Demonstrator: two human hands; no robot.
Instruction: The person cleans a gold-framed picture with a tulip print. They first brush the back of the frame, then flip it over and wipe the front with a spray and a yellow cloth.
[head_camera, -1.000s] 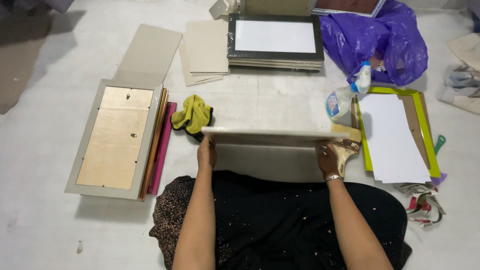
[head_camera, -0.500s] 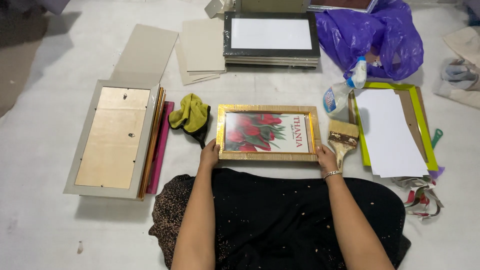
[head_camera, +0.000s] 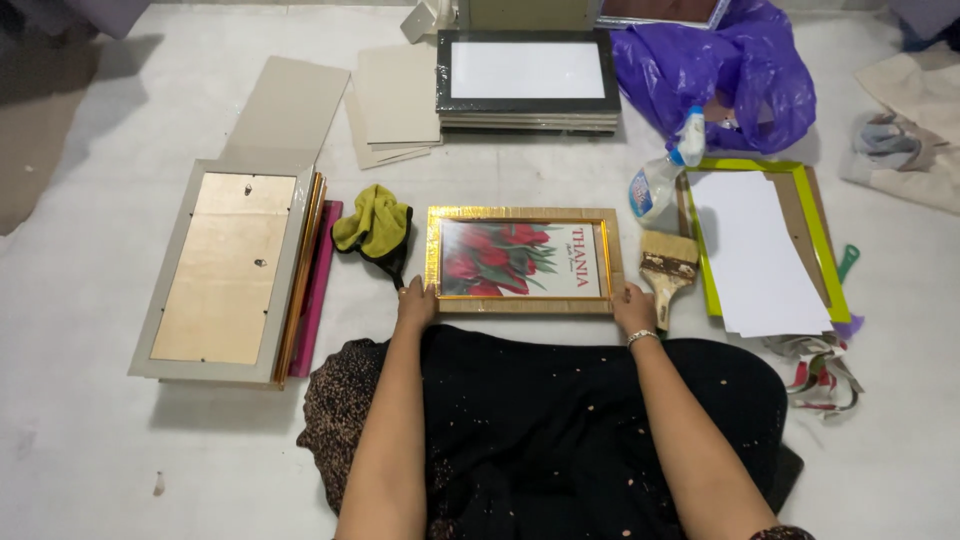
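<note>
**Head view: gold frame laid flat, a hand on each near corner**

Head view looked straight down on a pale floor (head_camera: 90, 440) where the person sat. We logged items from largest to smallest.

The stack of back-up frames (head_camera: 225, 270) lay at far left, its wooden backing board upward. A purple plastic bag (head_camera: 740, 75) sat at top right, beside a stack of dark frames (head_camera: 527, 80) with a white insert. A green-edged frame (head_camera: 812, 235) under white sheets lay at right. Loose grey cardboard sheets (head_camera: 300, 100) lay at top left.

The gold picture frame (head_camera: 523, 260), holding a print of red tulips, lay face up and flat in the centre, directly in front of the lap. The left hand (head_camera: 416, 303) gripped its near left corner; the right hand (head_camera: 634, 308) gripped its near right corner, fingers curled over the edge.

We judged that good handling here meant keeping both corner grips even, the frame level, and fingers off the glazing.

Possible obstructions: a paint brush (head_camera: 668, 268) lay just beside the frame's right edge, a spray bottle (head_camera: 660, 180) near its far right corner, and a yellow-green cloth (head_camera: 373, 225) just beside its left edge. Any sideways slide would meet these.
</note>
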